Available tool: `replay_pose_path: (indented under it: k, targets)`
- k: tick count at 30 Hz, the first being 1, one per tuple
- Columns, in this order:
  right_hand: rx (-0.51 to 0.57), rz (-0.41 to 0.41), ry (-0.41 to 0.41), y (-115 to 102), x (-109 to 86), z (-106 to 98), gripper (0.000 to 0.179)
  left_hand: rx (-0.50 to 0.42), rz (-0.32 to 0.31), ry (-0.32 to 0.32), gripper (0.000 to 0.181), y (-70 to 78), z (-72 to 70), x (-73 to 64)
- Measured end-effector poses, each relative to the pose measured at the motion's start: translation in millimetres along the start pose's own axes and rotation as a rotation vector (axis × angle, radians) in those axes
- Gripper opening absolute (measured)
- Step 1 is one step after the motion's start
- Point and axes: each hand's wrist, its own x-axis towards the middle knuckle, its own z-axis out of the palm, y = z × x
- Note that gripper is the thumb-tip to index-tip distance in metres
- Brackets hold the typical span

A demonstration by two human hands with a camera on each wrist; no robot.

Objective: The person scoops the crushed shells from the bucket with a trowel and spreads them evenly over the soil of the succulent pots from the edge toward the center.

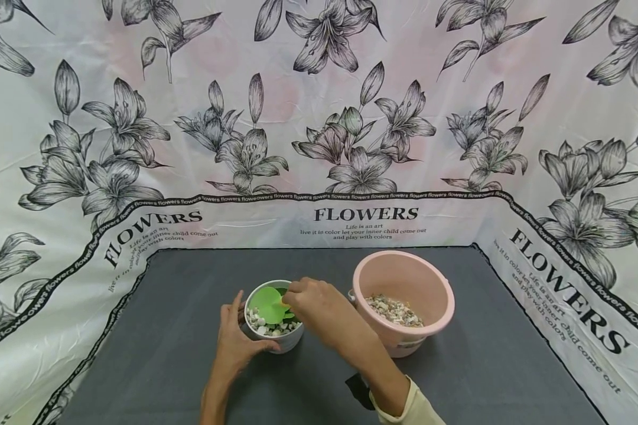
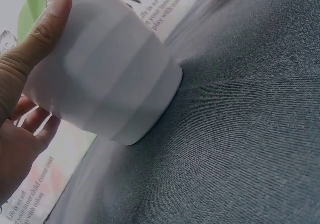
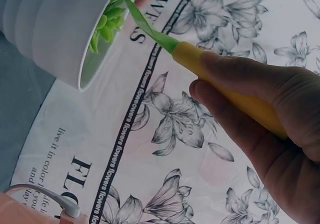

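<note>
A white ribbed flowerpot (image 1: 289, 343) stands on the grey cloth, with pale pebbles (image 1: 276, 329) and a green succulent (image 3: 106, 28) inside. My left hand (image 1: 234, 339) holds the pot from its left side, thumb along the near wall and fingers around the far side. My right hand (image 1: 319, 310) grips the yellow handle of a small trowel (image 3: 187, 59). Its green blade (image 1: 267, 304) is tilted inside the rim, over the pebbles. In the head view the blade and right hand cover much of the plant.
To the right stands a pink bucket (image 1: 399, 268), its bottom covered with mixed small pebbles (image 1: 394, 311). My right forearm passes close in front of it. Grey cloth (image 1: 191, 283) covers the table, and a flower-printed sheet (image 1: 276, 224) hangs behind and at both sides.
</note>
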Motion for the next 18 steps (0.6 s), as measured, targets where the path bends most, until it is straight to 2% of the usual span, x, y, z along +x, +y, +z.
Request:
replay_pose_path:
  k: [6, 12, 16, 18]
  targets:
    - [-0.079, 0.001, 0.0, -5.7, -1.7, -1.8, 0.015, -0.115, -0.013, 0.027, 0.109, -2.9, 1.6, -1.2]
    - [-0.135, -0.02, 0.029, -7.6, -4.7, -1.3, 0.021, -0.229, -0.033, -0.012, 0.102, -3.4, 0.2, -0.5]
    - [-0.14, -0.027, 0.073, -6.3, -7.4, -2.0, 0.025, -0.187, -0.056, -0.026, 0.109, -0.6, 0.0, 0.8]
    - [-0.131, -0.025, 0.099, -5.3, -8.6, -2.3, 0.024, -0.129, -0.046, -0.019, 0.117, 0.7, 0.3, 0.4]
